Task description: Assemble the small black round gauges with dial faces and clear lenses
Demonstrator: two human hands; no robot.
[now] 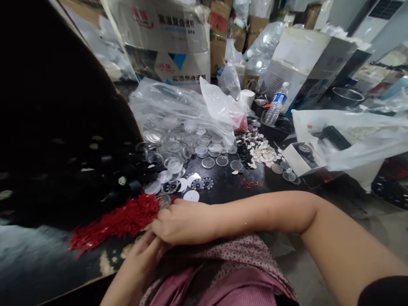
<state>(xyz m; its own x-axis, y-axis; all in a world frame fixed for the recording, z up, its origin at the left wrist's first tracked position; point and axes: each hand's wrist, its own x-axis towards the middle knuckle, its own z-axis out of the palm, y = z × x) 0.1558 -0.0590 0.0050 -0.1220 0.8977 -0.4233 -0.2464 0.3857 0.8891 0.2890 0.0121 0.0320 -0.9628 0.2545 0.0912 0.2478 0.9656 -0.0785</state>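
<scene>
My right hand (178,221) reaches across from the right, its curled fingers close to a small clear round piece (164,200) at the edge of the red pile. Below and left of it, my left hand (145,250) meets it at the table's front edge, fingers bent. What either hand holds is hidden. A heap of thin red pieces (121,219) lies just left of the hands. Beyond them are white discs (191,196) and black-and-white printed dials (197,184). Clear round covers (208,162) are piled farther back.
A clear plastic bag (172,102) lies behind the covers. Small white parts (263,153) are heaped at centre right, near a plastic bottle (277,104) in a black bowl. An open small box (304,159) stands right. Cartons (165,38) line the back; a dark shape fills the left.
</scene>
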